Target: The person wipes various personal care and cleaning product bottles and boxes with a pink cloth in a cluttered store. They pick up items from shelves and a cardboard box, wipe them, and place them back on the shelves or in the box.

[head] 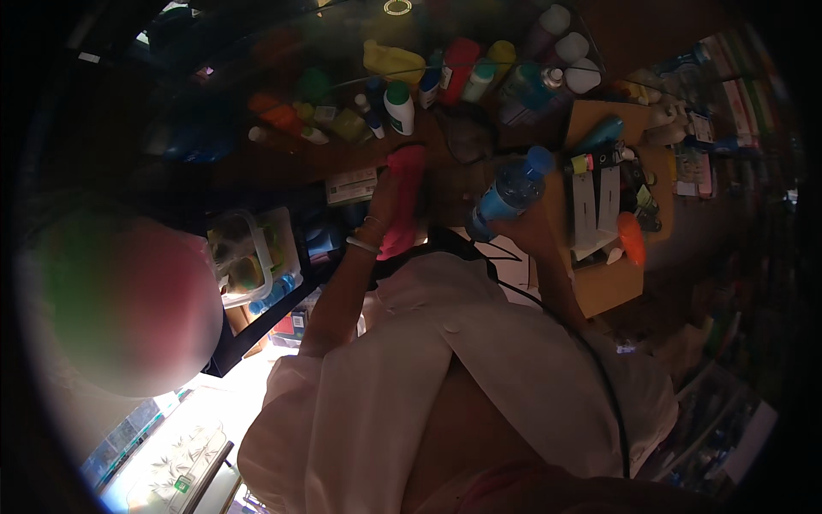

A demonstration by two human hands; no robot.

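Observation:
My right hand (525,230) grips a clear plastic bottle (510,189) with a blue label and a blue cap, tilted with its cap up and to the right. My left hand (384,196), with a bracelet at the wrist, is closed on a bright pink cloth (406,199) that hangs down along its side. Most of the left fingers are hidden behind the hand and cloth. Close by the left hand lies a printed carton (352,186). A white bottle with a green cap (399,109) stands on the dark shelf beyond it.
Several bottles, among them a yellow jug (393,62) and a red bottle (459,67), crowd the shelf. An opened cardboard box (607,289) of mixed goods sits right. At left are a clear plastic tub (292,247) and a blurred round object (128,308). A black cable (607,392) crosses my shirt.

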